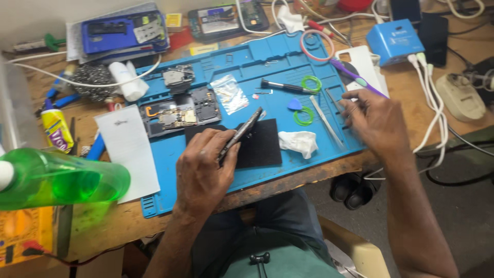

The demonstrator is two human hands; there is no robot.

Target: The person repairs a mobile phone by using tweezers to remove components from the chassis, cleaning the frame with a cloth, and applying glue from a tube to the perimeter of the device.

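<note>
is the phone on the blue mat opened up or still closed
Opened up. The phone lies flat on the blue mat with its back cover off, circuit boards and metal shields exposed. The left hand holds a dark tool beside it.

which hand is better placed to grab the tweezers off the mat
Right, probably. The right hand rests on the blue mat with its fingers right beside the metal tweezers. The left hand is farther away and already holds a dark slim tool over the black pad.
</note>
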